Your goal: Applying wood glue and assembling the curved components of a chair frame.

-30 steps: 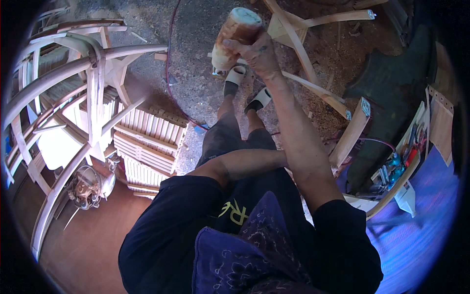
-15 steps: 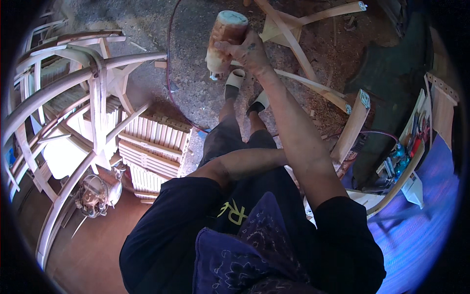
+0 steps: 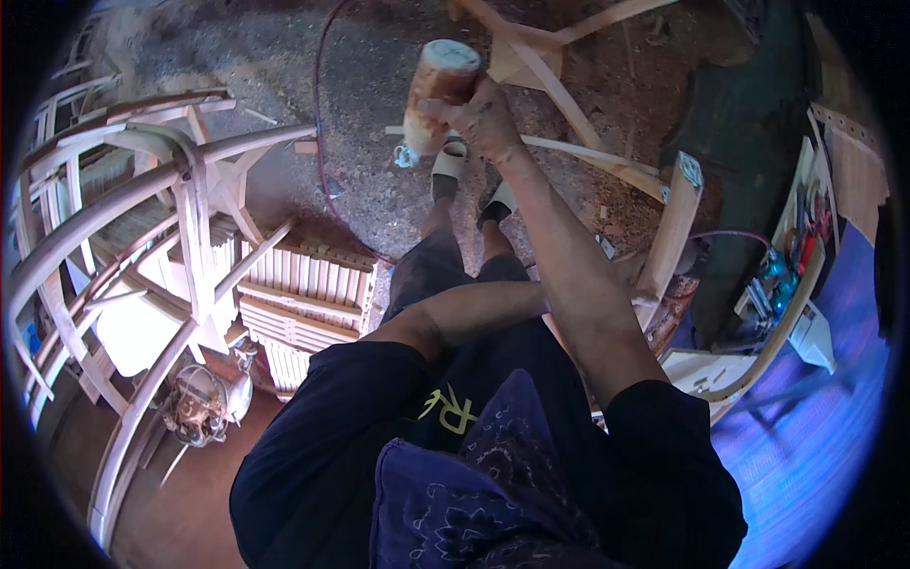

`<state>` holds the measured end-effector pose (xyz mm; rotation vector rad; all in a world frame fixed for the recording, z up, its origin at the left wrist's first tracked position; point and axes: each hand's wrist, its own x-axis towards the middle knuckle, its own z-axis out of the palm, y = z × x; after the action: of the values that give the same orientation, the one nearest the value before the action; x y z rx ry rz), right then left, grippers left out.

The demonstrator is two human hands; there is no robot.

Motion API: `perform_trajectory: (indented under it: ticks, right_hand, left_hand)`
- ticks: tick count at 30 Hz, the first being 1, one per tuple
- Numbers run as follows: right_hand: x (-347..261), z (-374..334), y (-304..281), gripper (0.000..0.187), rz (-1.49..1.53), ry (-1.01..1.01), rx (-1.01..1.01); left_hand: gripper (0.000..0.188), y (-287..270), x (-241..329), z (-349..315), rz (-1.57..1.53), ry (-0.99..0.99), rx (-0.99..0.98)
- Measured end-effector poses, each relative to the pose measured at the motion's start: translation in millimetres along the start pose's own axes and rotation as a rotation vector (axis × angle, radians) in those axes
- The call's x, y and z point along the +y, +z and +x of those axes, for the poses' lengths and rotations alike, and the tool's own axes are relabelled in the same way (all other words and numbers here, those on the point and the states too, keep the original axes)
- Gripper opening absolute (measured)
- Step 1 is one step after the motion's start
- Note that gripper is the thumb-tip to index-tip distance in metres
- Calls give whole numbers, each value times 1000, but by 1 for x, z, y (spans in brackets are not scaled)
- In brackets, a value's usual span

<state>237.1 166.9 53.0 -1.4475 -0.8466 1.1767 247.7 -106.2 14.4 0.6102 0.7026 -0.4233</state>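
Note:
My right hand is wrapped round a squeeze bottle, stained brown and whitish. The bottle is tipped upside down, its pale base up and its nozzle down, with a white, glue-like blob at the tip. It is held out at arm's length, above my shoes. My left forearm crosses my body and passes behind my right forearm, which hides the left hand. To the right of that crossing, a wooden piece slants upward, with white squiggles on its end face.
Curved wooden frames crowd the left, beside a stack of slatted wood and a round caged machine. More joined wooden parts lie ahead. A dark red hose crosses the floor. Tools lie at the right.
The bottle and my right hand are slightly lower in the picture. The white blob at the nozzle looks larger. My view has shifted slightly, moving the surroundings in the picture.

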Motion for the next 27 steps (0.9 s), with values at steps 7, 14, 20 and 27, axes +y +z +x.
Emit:
perform_trajectory:
  ticks: [7, 14, 20, 27]
  right_hand:
    - [-134, -54, -36, 64, -3, -100, 27]
    - [-238, -160, -213, 56, 314, -295, 566]
    - [-164, -306, -350, 70, 683, -439, 1071]
    - [-154, -463, -409, 61, 501, -665, 1234]
  left_hand:
    - [46, 30, 107, -94, -73, 68, -111]
    - [55, 20, 94, -53, -22, 209, -338]
    - [66, 29, 108, -65, 16, 190, -351]
    - [72, 25, 112, -73, 65, 194, -320]
